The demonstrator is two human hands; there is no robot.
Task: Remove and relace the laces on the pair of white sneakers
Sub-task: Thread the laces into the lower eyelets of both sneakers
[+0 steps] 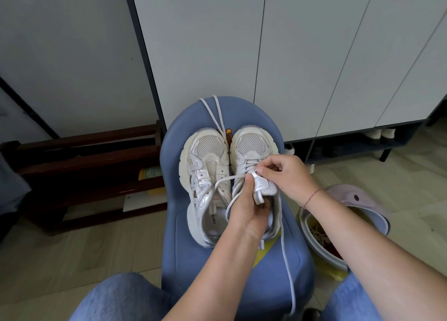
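Observation:
Two white sneakers stand side by side on a blue stool (pixel 242 284), toes pointing away from me. The left sneaker (pixel 205 170) has bare eyelets, and a loose white lace (pixel 212 112) lies over the stool's far edge past its toe. The right sneaker (pixel 254 148) carries a lace (pixel 285 255) in its lower eyelets; one end trails down the stool toward me. My left hand (pixel 246 211) grips the right sneaker's tongue (pixel 266 187) and pulls it up. My right hand (pixel 285 173) pinches the lace at the top of the tongue.
White cabinet doors (pixel 302 54) rise behind the stool, with shoes on a low shelf (pixel 362 144) beneath. A dark wooden rack (pixel 84 165) stands at the left. A lilac lidded bin (pixel 343 224) sits on the floor at the right. My jeans-clad knees (pixel 121 296) frame the stool.

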